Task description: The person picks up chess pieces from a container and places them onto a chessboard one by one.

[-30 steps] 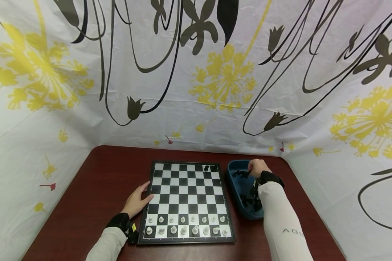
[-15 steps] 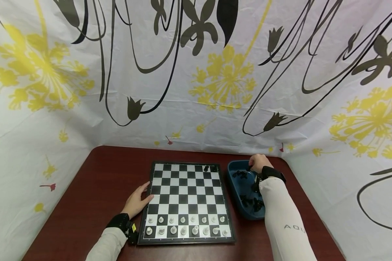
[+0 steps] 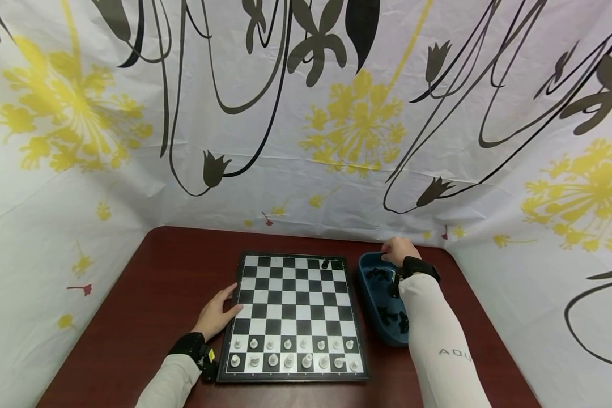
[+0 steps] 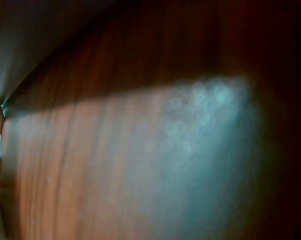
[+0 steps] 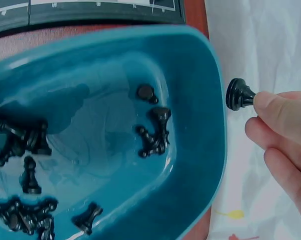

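A chessboard (image 3: pixel 293 314) lies on the red-brown table, its two near rows filled with white pieces (image 3: pixel 288 352). Two black pieces (image 3: pixel 326 264) stand at its far right corner. Right of the board is a blue tray (image 3: pixel 372 306) (image 5: pixel 200 165) holding several loose black pieces (image 5: pixel 153 132). My right hand (image 3: pixel 399 251) (image 5: pixel 280 130) is raised over the tray's far end and pinches a black piece (image 5: pixel 239 94) between thumb and fingers. My left hand (image 3: pixel 216 313) rests flat on the table, fingers touching the board's left edge. The left wrist view is only blurred table wood (image 4: pixel 140 150).
A white cloth (image 3: pixel 306 113) printed with yellow flowers and dark stems hangs round the table on three sides, close behind the board and tray. Bare table (image 3: pixel 168 277) stretches left of the board.
My right hand has lifted out of the tray with a black piece and moved toward the tray's far end. The left hand has stayed where it was.
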`<state>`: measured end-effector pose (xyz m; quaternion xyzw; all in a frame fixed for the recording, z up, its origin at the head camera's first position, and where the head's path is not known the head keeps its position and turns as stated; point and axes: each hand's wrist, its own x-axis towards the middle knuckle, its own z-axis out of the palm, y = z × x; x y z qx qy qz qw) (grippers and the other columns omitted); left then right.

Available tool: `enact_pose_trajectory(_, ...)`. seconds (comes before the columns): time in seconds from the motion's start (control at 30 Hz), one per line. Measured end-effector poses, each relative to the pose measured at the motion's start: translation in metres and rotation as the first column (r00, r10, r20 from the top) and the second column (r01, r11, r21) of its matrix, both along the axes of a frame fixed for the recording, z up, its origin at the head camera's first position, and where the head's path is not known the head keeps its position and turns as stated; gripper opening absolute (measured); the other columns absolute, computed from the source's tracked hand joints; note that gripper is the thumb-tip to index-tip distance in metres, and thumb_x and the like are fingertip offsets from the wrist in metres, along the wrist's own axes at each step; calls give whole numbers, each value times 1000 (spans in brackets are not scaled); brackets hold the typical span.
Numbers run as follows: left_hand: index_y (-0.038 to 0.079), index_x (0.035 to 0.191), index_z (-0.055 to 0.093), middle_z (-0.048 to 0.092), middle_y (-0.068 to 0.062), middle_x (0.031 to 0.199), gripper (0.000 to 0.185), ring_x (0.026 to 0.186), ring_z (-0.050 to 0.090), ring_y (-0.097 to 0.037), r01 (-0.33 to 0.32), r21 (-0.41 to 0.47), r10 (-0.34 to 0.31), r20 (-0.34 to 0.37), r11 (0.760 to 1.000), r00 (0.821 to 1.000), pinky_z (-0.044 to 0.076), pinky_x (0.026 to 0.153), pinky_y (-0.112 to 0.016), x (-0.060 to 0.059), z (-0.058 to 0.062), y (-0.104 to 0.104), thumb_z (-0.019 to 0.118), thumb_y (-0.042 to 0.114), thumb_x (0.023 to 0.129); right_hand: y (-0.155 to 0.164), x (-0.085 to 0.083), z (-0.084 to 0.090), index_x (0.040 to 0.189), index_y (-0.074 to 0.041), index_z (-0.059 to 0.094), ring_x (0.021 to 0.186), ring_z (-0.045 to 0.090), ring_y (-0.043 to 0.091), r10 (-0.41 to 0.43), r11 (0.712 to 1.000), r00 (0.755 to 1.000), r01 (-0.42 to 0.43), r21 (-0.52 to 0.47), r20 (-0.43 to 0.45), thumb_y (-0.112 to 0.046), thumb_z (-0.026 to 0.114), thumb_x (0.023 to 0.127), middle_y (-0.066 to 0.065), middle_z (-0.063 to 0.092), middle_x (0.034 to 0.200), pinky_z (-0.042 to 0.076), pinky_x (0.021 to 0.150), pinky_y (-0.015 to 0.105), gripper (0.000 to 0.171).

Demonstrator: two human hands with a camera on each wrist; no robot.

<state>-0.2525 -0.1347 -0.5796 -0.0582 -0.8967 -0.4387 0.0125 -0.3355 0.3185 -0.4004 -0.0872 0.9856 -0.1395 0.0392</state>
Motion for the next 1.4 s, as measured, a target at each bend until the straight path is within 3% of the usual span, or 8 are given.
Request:
enact_pose_trajectory(0.47, 10, 138, 40, 46, -17, 132, 66, 115, 49, -31, -18, -12, 18, 7, 1000, 1000, 37, 96, -49, 1, -2, -2, 63, 38, 84, -62, -22, -3, 94, -1, 67, 78, 59, 26, 86, 996, 994, -85, 24, -65, -8, 67, 81, 13, 64, 86, 49, 69, 39, 15)
enact_pose_trajectory(0.77, 11, 134, 45, 52, -18, 122, 65, 105, 54, -32, -27, -3, 26, -111, 1000, 993, 42, 87, -50, 4, -5, 2, 61, 47, 82, -92, -32, -14, 92, -4, 68, 77, 59, 23, 70, 998, 997, -70, -5, -33, -7, 69, 79, 10, 64, 85, 49, 68, 38, 14)
enact_pose_trajectory(1.0, 13, 136, 42, 52, -14, 125, 65, 111, 51, -30, -32, 24, 33, -38, 999, 999, 39, 94, -49, 3, -4, -1, 66, 37, 81, -116, -40, -28, 95, -6, 68, 79, 59, 21, 73, 997, 997, -72, -27, 28, -7, 67, 80, 8, 64, 89, 49, 70, 36, 15)
enact_pose_trajectory(1.27, 11, 134, 45, 54, -15, 119, 66, 105, 54, -31, -32, 5, 32, -105, 999, 994, 42, 87, -49, 6, -2, -1, 63, 46, 81, -136, -41, -34, 93, -6, 68, 79, 59, 21, 117, 993, 992, -117, -17, 37, -4, 68, 79, 8, 64, 87, 49, 68, 35, 15)
enact_pose_trajectory(1.4, 12, 135, 44, 53, -15, 123, 64, 109, 53, -31, -33, 25, 34, -60, 999, 998, 40, 91, -50, 5, -1, -1, 66, 39, 81, -141, -41, -36, 94, -4, 67, 79, 59, 21, 115, 993, 992, -114, -18, 48, -3, 68, 78, 8, 64, 88, 49, 68, 36, 15)
